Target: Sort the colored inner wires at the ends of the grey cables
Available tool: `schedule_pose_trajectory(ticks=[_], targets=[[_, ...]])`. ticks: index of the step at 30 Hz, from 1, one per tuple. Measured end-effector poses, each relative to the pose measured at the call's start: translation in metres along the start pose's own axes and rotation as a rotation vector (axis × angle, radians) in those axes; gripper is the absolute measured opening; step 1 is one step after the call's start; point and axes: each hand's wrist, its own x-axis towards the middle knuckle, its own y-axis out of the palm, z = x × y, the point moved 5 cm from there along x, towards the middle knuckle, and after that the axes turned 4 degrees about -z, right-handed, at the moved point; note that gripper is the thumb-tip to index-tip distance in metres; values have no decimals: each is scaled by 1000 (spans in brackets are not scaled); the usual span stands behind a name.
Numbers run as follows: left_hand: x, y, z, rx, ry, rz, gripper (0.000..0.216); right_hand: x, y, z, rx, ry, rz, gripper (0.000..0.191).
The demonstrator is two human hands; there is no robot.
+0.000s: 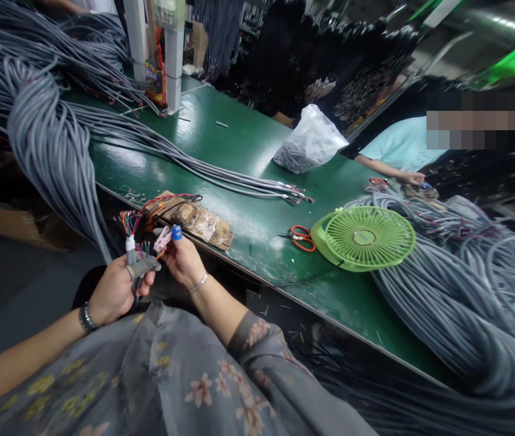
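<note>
Near the table's front edge, my left hand (118, 287) is closed around grey cables (130, 245). Fanned, many-coloured wire ends (129, 221) stick up from one cable above a white band. A grey cover wraps my left thumb. Just to the right, my right hand (185, 263) pinches a small pale pink piece (163, 238) close to the coloured wires; its exact kind is not clear. Blue tape is wound round a fingertip of that hand. Beyond both hands lies a tape-wrapped brown block (198, 221) with red, black and orange wires on it.
Grey cable bundles hang over the green table (248, 230) at left and right (448, 303). Several cables (221, 172) stretch across it. A green fan (364, 237), orange-handled scissors (302, 238) and a filled plastic bag (310, 140) stand rightward. Across the table, another person (397, 145) handles wires.
</note>
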Motion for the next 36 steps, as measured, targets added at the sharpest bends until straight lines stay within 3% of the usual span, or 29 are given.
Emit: schedule_pose_trajectory(ticks=[11,16,26,36], targets=[[-6,-11,5,18,-2,22,38,-8,-2,1,30,129,-5,59],[-8,-14,2,3,17,13,39,-10,-3,4,-6,70,37,48],[-3,-8,-3,-21,23,47,41,-9,0,6,-38,79,35,57],[0,0,-5,-17,10,35,41,-7,2,3,20,52,27,45]])
